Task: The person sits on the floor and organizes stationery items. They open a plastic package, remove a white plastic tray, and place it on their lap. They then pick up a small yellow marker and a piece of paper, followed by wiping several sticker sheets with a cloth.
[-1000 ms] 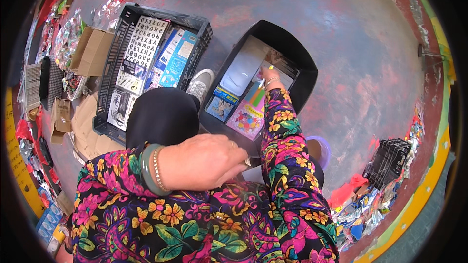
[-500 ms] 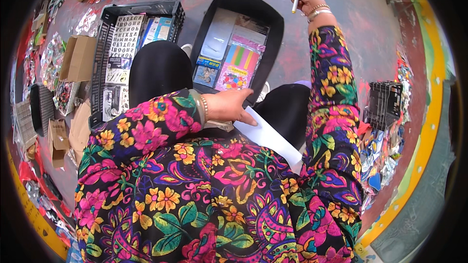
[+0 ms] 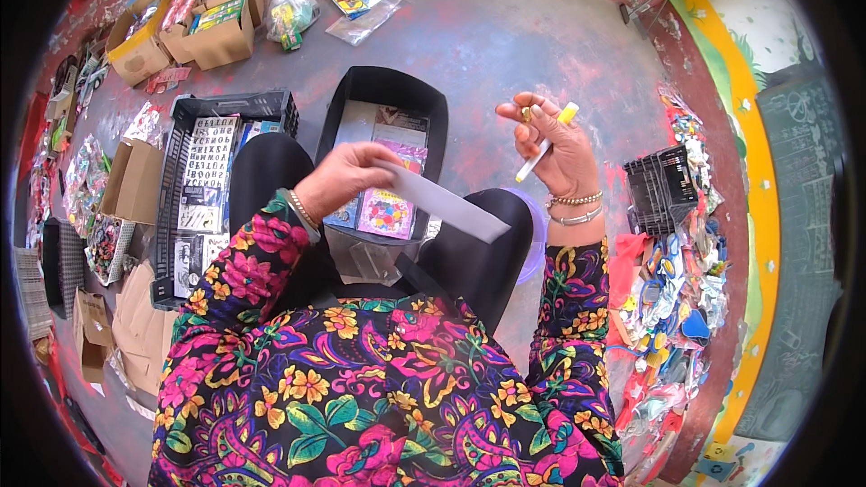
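My left hand (image 3: 345, 182) pinches one end of a folded white sheet of paper (image 3: 446, 205), which slants down to the right above my thighs. In my right hand (image 3: 561, 151), raised to the right, a white marker with yellow ends (image 3: 546, 145) lies between thumb and fingers. Beyond the paper, a black bin (image 3: 434, 115) stands between my knees. It holds flat packets, among them a pink one with coloured dots (image 3: 388, 214), partly hidden by my left hand and the paper.
At my left knee is a black crate (image 3: 167, 189) of letter sheets and packets. Cardboard boxes (image 3: 221, 39) with goods stand far left. A smaller black crate (image 3: 660, 188) and a heap of coloured items (image 3: 677, 325) lie along the right wall. Plastic bags (image 3: 365, 20) rest farther off.
My left hand has lifted the paper forward, over the bin. My right hand, still holding the marker, has come back nearer my body. The view has tilted up to show more floor.
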`<state>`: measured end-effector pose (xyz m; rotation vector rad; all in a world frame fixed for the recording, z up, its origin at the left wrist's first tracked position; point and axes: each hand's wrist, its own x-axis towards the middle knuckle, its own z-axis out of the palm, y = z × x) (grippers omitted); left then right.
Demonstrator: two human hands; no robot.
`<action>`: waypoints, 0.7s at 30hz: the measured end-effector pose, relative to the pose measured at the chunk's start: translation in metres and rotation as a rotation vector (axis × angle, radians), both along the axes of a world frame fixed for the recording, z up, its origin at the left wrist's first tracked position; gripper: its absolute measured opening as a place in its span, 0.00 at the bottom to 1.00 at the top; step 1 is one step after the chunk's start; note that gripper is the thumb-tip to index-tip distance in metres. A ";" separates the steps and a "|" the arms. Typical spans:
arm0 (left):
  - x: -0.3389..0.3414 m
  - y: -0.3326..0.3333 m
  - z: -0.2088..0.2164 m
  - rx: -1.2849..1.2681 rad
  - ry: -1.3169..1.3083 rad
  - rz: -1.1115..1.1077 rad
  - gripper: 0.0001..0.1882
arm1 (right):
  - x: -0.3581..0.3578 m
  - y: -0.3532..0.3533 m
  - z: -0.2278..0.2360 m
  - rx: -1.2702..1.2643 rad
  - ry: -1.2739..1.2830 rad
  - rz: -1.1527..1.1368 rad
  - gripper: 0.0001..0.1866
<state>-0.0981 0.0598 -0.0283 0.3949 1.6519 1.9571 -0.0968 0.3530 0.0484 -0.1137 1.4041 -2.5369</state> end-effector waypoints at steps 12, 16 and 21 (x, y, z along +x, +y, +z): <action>-0.016 0.012 0.050 -0.077 0.437 0.182 0.13 | -0.015 -0.070 -0.019 -0.137 0.046 0.095 0.12; -0.023 0.019 0.047 0.095 0.320 0.138 0.09 | -0.021 -0.082 -0.032 -0.064 0.049 0.031 0.12; -0.033 0.024 0.032 0.105 0.186 0.064 0.09 | -0.021 -0.077 -0.043 0.075 0.133 -0.048 0.12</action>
